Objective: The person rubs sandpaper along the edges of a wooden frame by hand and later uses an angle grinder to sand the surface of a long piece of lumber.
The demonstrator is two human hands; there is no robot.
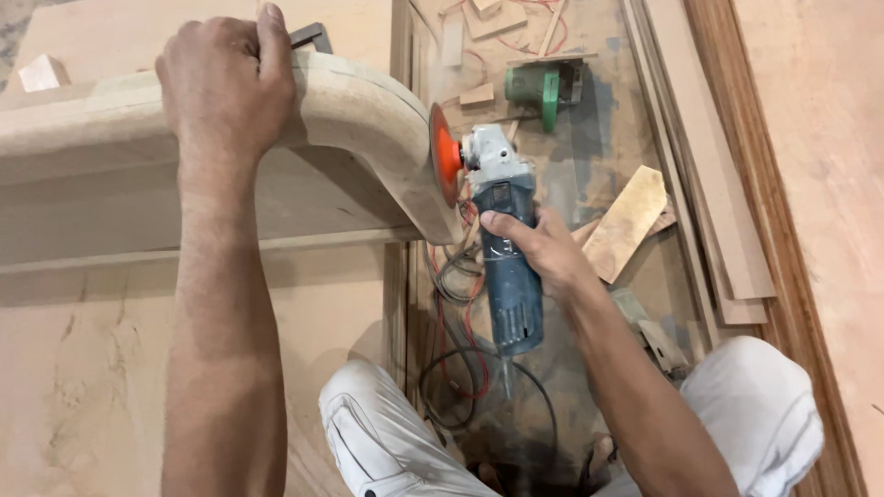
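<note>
Your left hand (228,78) is closed over the top of the pale, curved wooden workpiece (368,120), fingers wrapped down its far side and thumb on the near face. The piece is bare, dust-coated wood: a thick rounded bend that arches over and drops to a blunt end at the edge of the dusty plywood bench (83,368). Your right hand (543,248) grips the blue-bodied angle grinder (506,267), fingers curled fully round its barrel. The grinder's orange sanding disc (446,166) stands on edge, touching the outer face of the bend. Beneath it, a black cable (442,368) lies on the floor among offcuts, with a green power tool (543,87) farther off.
</note>
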